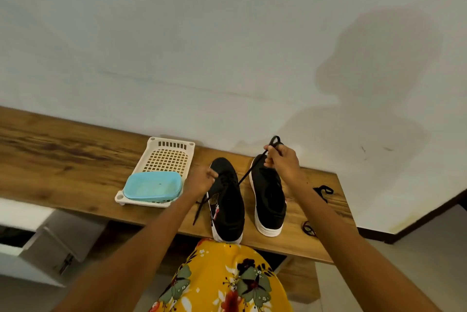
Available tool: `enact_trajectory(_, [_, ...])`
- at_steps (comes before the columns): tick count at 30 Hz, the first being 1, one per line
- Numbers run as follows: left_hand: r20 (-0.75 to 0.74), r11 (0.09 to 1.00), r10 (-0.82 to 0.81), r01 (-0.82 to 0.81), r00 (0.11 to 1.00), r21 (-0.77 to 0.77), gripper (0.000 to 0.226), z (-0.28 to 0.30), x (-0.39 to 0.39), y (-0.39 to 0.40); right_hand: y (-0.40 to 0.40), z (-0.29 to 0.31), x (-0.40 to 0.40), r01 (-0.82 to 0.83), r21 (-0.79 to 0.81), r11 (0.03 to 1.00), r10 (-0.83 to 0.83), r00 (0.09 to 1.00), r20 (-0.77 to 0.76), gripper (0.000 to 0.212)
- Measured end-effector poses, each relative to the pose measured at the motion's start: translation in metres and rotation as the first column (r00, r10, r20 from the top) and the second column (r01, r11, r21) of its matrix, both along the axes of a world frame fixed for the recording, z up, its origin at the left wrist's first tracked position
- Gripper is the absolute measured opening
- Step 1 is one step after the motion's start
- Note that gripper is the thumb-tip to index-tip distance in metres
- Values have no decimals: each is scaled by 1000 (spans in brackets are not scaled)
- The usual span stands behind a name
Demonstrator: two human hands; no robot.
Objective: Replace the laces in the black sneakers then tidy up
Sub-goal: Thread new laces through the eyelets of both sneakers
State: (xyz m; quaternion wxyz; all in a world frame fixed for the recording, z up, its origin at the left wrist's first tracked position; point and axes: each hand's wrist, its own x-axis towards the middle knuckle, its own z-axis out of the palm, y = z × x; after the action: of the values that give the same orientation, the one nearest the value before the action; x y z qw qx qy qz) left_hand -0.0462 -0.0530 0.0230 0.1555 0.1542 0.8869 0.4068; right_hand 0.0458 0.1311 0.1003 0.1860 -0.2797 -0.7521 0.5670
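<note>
Right hand (280, 160): raised above the toe end of the right sneaker, fingers curled and pinching a black lace (249, 172). Lace runs taut on a diagonal from this hand down to the eyelet area of the left sneaker; a short loop of it sticks up past the fingertips.

Left hand (202, 181): at the lacing area of the left sneaker (227, 200), fingers curled in toward the eyelets. Exact contact hidden by the hand itself; whether it pinches lace or only the shoe upper, I cannot tell. A loose lace end hangs from under this hand, toward the front edge of the shelf.

Sneakers, count 2: black uppers, white soles, side by side and upright on the wooden shelf (75, 160), toes toward the wall, heels toward the person. Left sneaker's heel overhangs the front edge slightly. Right sneaker (269, 198) shows no lace across its tongue.

Loose dark laces on shelf, count 2: one bunched to the right of the right sneaker (323, 190), one near the front right corner (308, 228). Both apart from the shoes.

Tray, count 1: white perforated plastic tray (165, 155), left of the sneakers, just beside the left hand. Tub, count 1: light blue, shallow (153, 186), sitting in the tray's near end.

Below the shelf: yellow flowered garment (222, 281).
</note>
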Motion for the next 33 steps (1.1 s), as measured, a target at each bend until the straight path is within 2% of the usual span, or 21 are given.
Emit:
enact_trajectory(2, [30, 999, -5, 6, 1000, -46, 21, -22, 4, -2, 0, -13, -1, 102, -134, 986, -97, 994, 45, 18])
enact_trajectory(4, [44, 997, -26, 30, 999, -72, 19, -39, 7, -1, 1, -30, -1, 127, -76, 989, -113, 981, 160, 16])
enact_trajectory(6, [-15, 994, -46, 45, 999, -103, 20, -50, 9, 3, 2, -49, -1, 75, -6, 997, -70, 957, 280, 13])
enact_trajectory(8, [-97, 995, -31, 22, 995, -100, 17, -54, 9, 6, 0, -66, -2, -7, -11, 1000, 11, 921, 391, 12])
enact_trajectory(9, [-121, 997, -18, 9, 992, -73, 12, -54, 8, 6, -2, -71, -2, -62, 9, 998, 51, 891, 452, 13])
enact_trajectory(11, [-100, 998, -41, 45, 994, 42, 6, -57, 6, 3, -7, -79, -2, -187, 156, 970, 72, 831, 552, 26])
enact_trajectory(12, [-59, 990, -59, 66, 996, 123, 13, -59, 5, 2, -10, -83, -1, -226, 256, 940, 49, 830, 555, 36])
enact_trajectory(14, [61, 954, -69, 49, 996, 294, 21, -61, 6, -2, -18, -87, 1, -225, 389, 894, 33, 896, 443, 44])
enact_trajectory(17, [238, 878, -83, -42, 968, 476, 12, -57, 10, -5, -30, -98, 5, -270, 415, 869, 143, 940, 311, 30])
enact_trajectory(19, [322, 854, -156, -36, 934, 518, 13, -54, 11, -10, -36, -109, 7, -288, 350, 891, 190, 938, 290, 23])
enact_trajectory(22, [377, 833, -282, 30, 883, 552, 23, -49, 14, -18, -38, -120, 9, -225, 247, 942, 160, 953, 258, 21])
enact_trajectory(24, [406, 825, -276, -2, 871, 565, 23, -48, 15, -17, -38, -124, 6, -202, 258, 945, 134, 957, 258, 20])
enact_trajectory(26, [441, 836, -167, -110, 882, 537, 28, -50, 10, -12, -37, -124, -3, -179, 295, 938, 106, 964, 245, 21])
enact_trajectory(28, [347, 906, -61, -94, 936, 414, 25, -56, 3, -6, -33, -122, -14, -149, 273, 950, 81, 966, 245, 24])
enact_trajectory(30, [210, 955, -64, -1, 976, 297, 21, -62, -1, 1, -30, -123, -21, -135, 230, 964, 66, 956, 285, 27])
enact_trajectory(33, [22, 977, -67, 61, 998, 203, 20, -67, -8, 14, -30, -134, -28, -143, 277, 950, 47, 944, 327, 27])
